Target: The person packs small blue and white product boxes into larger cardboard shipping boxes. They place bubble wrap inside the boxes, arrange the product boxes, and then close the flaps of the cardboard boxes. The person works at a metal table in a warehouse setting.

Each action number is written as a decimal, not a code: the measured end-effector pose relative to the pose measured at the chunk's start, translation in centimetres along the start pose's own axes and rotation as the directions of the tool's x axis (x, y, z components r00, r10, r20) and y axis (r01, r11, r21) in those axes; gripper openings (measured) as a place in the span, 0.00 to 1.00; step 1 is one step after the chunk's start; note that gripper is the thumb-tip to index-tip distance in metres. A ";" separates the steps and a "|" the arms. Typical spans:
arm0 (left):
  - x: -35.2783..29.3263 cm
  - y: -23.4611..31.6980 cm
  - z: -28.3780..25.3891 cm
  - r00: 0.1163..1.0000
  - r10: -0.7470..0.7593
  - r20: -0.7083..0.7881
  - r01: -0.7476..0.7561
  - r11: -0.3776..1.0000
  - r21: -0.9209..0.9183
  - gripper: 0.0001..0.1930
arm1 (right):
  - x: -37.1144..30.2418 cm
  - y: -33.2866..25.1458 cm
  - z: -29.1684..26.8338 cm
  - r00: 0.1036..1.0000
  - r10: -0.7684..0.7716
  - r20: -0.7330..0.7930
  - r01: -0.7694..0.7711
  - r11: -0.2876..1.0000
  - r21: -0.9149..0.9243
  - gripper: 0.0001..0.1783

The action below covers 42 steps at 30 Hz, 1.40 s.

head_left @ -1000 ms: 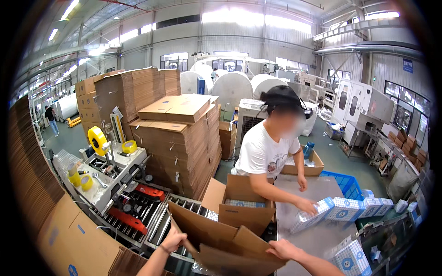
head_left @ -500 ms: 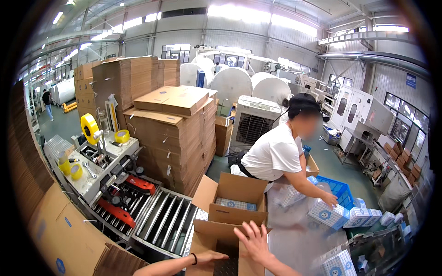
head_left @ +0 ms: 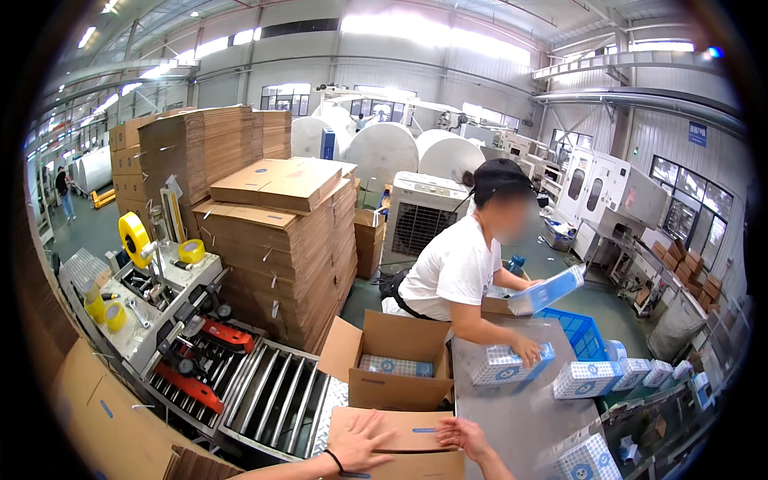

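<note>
Directly before me is a cardboard box [head_left: 404, 422] with its top panels folded over, so its inside is hidden. My left hand [head_left: 360, 442], a black band at its wrist, lies flat on the left part of the panels with fingers spread. At the box's right edge, my right hand [head_left: 468, 438] touches the cardboard with its fingers loosely bent and apart. Just beyond stands another carton [head_left: 400, 390], its flaps up, with blue-and-white packs [head_left: 396, 366] inside.
Across the metal table [head_left: 488, 408], a co-worker [head_left: 448, 272] handles blue-and-white packs [head_left: 512, 364]; a blue crate [head_left: 572, 328] is beside them. A roller conveyor [head_left: 276, 392] with a tape machine [head_left: 164, 280] runs at left. Stacked flat cartons [head_left: 280, 248] rise behind.
The near box's open top is now covered by its panels. My left hand has come down flat on it; my right has lowered to its right edge. The co-worker has lifted a pack.
</note>
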<state>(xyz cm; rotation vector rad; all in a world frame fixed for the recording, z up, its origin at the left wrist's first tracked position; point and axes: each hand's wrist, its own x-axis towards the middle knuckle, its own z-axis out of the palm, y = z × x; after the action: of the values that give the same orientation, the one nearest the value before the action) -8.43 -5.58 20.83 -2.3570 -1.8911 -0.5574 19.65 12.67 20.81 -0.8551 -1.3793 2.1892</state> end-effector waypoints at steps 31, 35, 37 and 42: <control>-7.0 -15.0 13.5 0.691 -0.283 0.666 0.675 -0.080 -0.734 0.42 | 7.8 13.8 26.2 0.998 0.040 -0.045 -0.060 0.553 -0.831 0.22; -1.6 -11.1 4.4 0.717 -0.498 0.487 0.691 0.595 -0.410 0.35 | 6.9 8.5 24.6 0.976 0.211 -0.049 -0.143 0.457 -0.878 0.31; -2.4 -12.9 6.7 0.721 -0.479 0.500 0.690 0.561 -0.458 0.30 | 3.9 6.8 21.5 0.982 -0.180 0.055 0.095 0.221 -0.971 0.23; -5.5 -16.0 12.4 0.740 -0.377 0.557 0.560 -0.113 -0.821 0.21 | -5.8 5.9 2.7 0.756 -0.544 -0.363 -0.432 0.003 -0.902 0.08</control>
<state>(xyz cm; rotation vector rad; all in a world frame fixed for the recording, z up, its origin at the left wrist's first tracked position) -21.73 -3.45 4.77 -1.7692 -3.0527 -2.6261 21.95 4.77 17.98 -1.7105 -2.3460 0.0606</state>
